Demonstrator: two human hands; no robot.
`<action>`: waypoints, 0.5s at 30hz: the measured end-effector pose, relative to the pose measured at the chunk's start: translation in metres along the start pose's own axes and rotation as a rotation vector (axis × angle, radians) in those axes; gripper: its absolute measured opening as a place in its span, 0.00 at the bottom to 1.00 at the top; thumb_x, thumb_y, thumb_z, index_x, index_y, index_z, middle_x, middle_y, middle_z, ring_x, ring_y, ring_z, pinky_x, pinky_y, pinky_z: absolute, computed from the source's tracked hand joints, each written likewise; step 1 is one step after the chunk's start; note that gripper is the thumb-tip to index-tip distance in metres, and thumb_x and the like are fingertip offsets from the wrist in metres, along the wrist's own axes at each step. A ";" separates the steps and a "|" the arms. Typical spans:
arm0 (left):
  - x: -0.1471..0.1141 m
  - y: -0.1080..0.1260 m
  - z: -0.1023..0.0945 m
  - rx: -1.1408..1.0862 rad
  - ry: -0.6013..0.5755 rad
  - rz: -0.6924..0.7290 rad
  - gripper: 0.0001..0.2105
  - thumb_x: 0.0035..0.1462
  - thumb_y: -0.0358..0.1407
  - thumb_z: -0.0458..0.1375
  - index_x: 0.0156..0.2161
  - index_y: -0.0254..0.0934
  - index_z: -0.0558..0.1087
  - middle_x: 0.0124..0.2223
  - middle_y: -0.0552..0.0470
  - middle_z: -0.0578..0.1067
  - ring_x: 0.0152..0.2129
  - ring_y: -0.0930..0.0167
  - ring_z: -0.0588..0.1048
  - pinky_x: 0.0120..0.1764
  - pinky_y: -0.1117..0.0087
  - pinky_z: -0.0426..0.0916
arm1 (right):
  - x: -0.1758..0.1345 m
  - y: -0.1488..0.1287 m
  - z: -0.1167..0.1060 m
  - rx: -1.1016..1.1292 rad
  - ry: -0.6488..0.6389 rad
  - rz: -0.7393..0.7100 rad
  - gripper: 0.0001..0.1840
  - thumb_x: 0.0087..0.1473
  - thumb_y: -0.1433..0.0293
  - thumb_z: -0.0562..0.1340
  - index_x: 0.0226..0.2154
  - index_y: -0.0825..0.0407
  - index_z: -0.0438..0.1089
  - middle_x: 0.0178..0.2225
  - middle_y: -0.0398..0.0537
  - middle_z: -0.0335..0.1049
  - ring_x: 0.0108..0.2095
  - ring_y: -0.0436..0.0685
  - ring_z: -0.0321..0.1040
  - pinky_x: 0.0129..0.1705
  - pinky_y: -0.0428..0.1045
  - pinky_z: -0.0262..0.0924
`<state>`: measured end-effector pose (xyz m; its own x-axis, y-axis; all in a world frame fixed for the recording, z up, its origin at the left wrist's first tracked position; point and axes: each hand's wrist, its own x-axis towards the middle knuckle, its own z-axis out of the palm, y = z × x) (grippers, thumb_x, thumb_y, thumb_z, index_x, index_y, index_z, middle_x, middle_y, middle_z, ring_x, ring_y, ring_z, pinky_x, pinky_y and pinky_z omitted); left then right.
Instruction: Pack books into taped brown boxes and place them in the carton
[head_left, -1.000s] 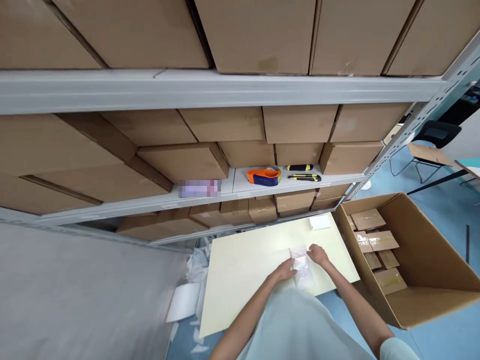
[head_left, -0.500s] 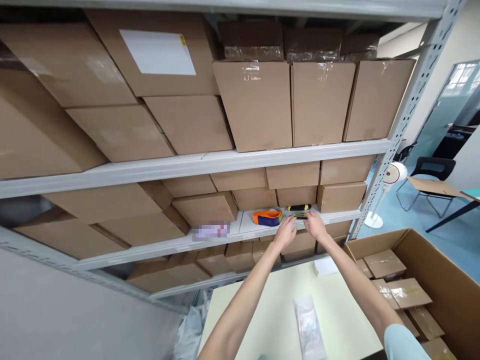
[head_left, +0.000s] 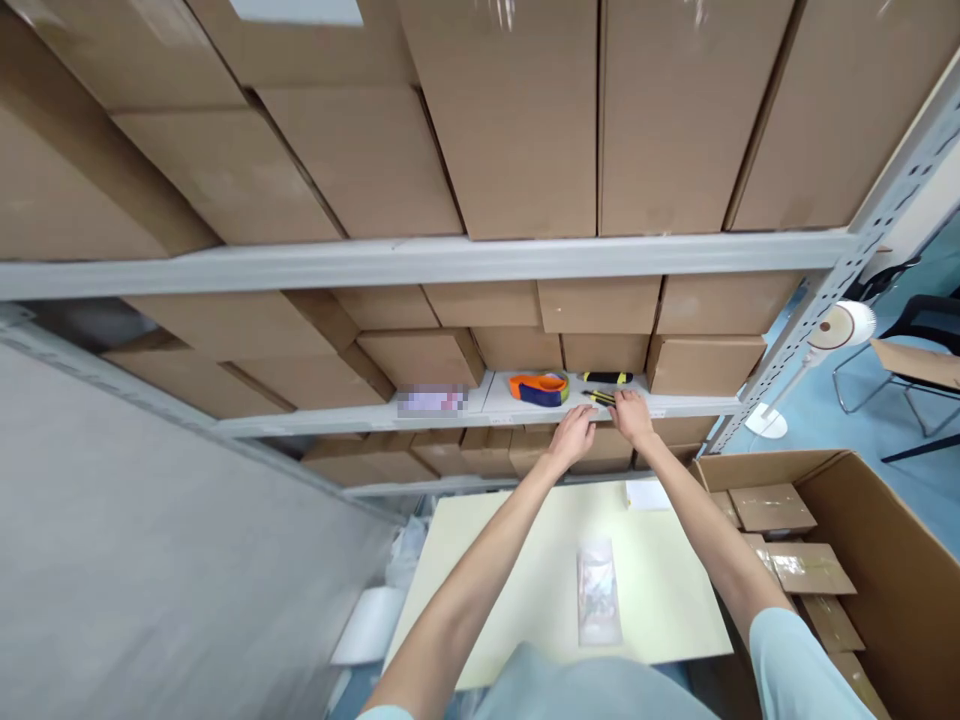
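Note:
On the middle shelf's front strip lies a small black-and-yellow pair of pliers [head_left: 599, 397], its pointed end to the left. My right hand [head_left: 632, 416] is closed at the right end of the pliers, fingertips on the handles. My left hand [head_left: 574, 438] rests near the shelf edge just left of it, fingers stretched out and holding nothing. Behind the pliers lies a black-and-yellow utility knife [head_left: 607, 378]. To the left sits an orange and blue tape dispenser [head_left: 539, 390]. A blurred purplish packet [head_left: 433, 400] lies farther left.
Cardboard boxes [head_left: 525, 130] fill the grey metal shelves [head_left: 420, 262]. Below me a pale table [head_left: 517, 570] bears a clear plastic packet [head_left: 598, 592] and a white box [head_left: 648, 495]. An open carton [head_left: 892, 560] with small boxes stands right. Behind it are a white fan [head_left: 844, 325] and chair.
The view has tilted down and moved closer to the shelf. The pliers have turned slightly, and my right hand has closed at their handles. My left hand has drawn slightly away from them.

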<state>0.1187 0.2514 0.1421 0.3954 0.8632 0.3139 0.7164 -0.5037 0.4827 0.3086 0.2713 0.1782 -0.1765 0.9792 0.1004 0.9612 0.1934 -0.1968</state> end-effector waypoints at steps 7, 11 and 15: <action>-0.065 0.002 0.052 -0.003 -0.139 -0.153 0.19 0.70 0.29 0.54 0.61 0.35 0.78 0.59 0.41 0.80 0.59 0.58 0.77 0.66 0.56 0.70 | -0.052 0.021 0.057 0.097 0.227 -0.090 0.25 0.74 0.61 0.55 0.64 0.60 0.68 0.55 0.68 0.73 0.53 0.72 0.66 0.57 0.61 0.61; -0.131 -0.010 0.096 -0.041 -0.270 -0.377 0.19 0.70 0.30 0.54 0.62 0.37 0.78 0.62 0.44 0.81 0.60 0.61 0.77 0.66 0.62 0.68 | -0.099 0.024 0.119 0.197 0.195 -0.119 0.27 0.74 0.59 0.56 0.66 0.59 0.67 0.56 0.66 0.72 0.55 0.71 0.66 0.58 0.62 0.63; -0.205 -0.019 0.134 -0.031 -0.585 -0.688 0.16 0.69 0.31 0.55 0.53 0.40 0.84 0.54 0.46 0.85 0.54 0.60 0.82 0.59 0.65 0.73 | -0.163 0.015 0.183 0.268 -0.036 -0.093 0.26 0.72 0.62 0.58 0.64 0.61 0.69 0.54 0.64 0.72 0.55 0.69 0.67 0.61 0.60 0.65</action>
<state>0.1010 0.0888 -0.0414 0.1205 0.8494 -0.5139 0.8900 0.1369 0.4349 0.3127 0.1263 -0.0200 -0.2734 0.9571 0.0962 0.8510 0.2873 -0.4396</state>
